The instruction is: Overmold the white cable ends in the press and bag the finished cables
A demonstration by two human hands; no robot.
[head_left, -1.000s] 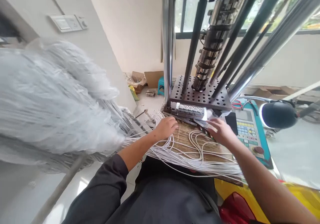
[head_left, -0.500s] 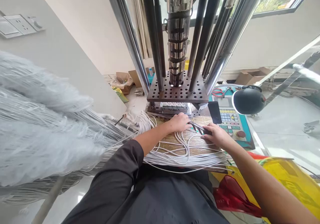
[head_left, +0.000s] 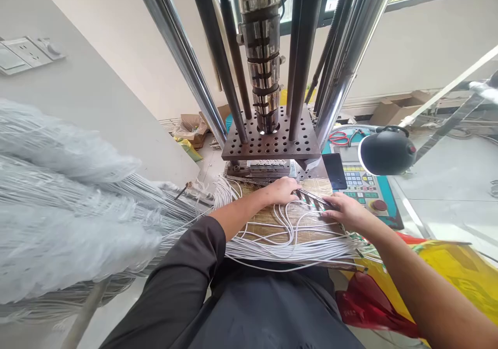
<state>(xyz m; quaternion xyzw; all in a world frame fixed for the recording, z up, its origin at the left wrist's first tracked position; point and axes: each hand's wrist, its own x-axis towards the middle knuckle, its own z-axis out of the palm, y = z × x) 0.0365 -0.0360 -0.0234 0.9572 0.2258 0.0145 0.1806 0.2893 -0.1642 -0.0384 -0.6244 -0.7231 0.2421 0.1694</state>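
Resting on thin white wires [head_left: 288,229] — looped, bundled, left hand [head_left: 282,191] flat, right hand [head_left: 344,211] gripping dark metal strip [head_left: 311,198].

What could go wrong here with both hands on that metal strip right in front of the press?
1. The left hand and right hand rest on the metal strip close under the perforated press plate; a pinch seems possible if it descends.
2. Loose white wires loop across the mat and could snag a hand or drag the strip askew.
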